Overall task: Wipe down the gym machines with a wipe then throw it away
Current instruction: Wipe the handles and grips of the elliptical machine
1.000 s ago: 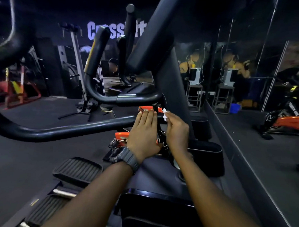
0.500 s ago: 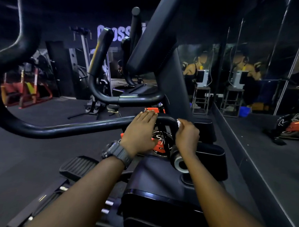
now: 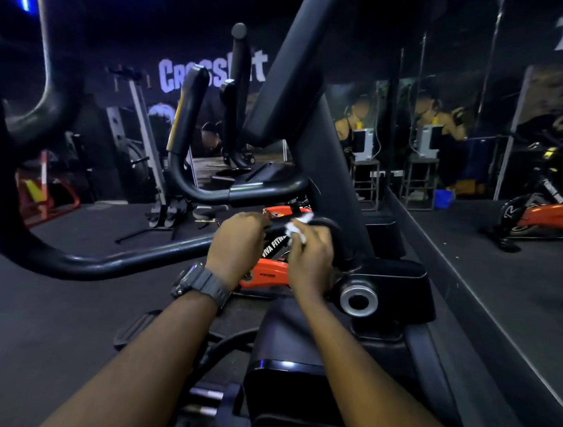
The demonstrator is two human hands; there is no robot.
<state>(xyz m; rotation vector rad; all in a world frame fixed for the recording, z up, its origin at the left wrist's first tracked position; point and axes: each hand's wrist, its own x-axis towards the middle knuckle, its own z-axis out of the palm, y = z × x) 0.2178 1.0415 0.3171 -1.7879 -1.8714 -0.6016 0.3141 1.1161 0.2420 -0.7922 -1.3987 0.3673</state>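
At frame centre, the right hand is pinching the wipe against the handlebar, which runs leftward; the left hand, fingers curled, is gripping it alongside.

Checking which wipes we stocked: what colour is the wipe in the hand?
White; the wipe shows clearly in the head view, held in the right hand.

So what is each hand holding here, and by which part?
The right hand pinches a crumpled white wipe by its lower end, against the black handlebar. The left hand curls over that bar beside it; its grip underneath is hidden.
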